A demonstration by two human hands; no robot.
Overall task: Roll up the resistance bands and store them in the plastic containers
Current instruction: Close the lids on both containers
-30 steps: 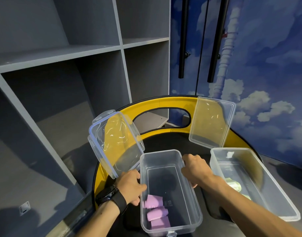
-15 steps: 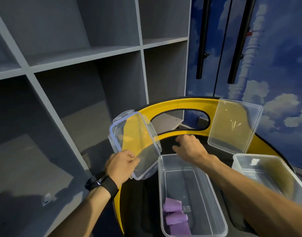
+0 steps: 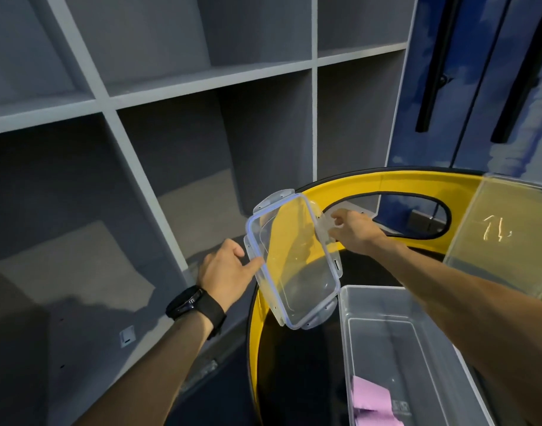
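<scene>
Your left hand (image 3: 225,269) pinches the clear lid's (image 3: 294,259) nine o'clock edge; your right hand (image 3: 354,230) grips its two o'clock latch. The open container (image 3: 383,305) sits at five o'clock on the black surface (image 3: 294,364), holding pink bands (image 3: 372,398).

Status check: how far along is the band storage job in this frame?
Done: purple rolled bands lie in the open container. In hand: both hands are at the clip lid, left hand at its left edge, right hand at its far side. Left: seating and clipping this lid. A second lid leans on the yellow rim; its container is out of view.
</scene>
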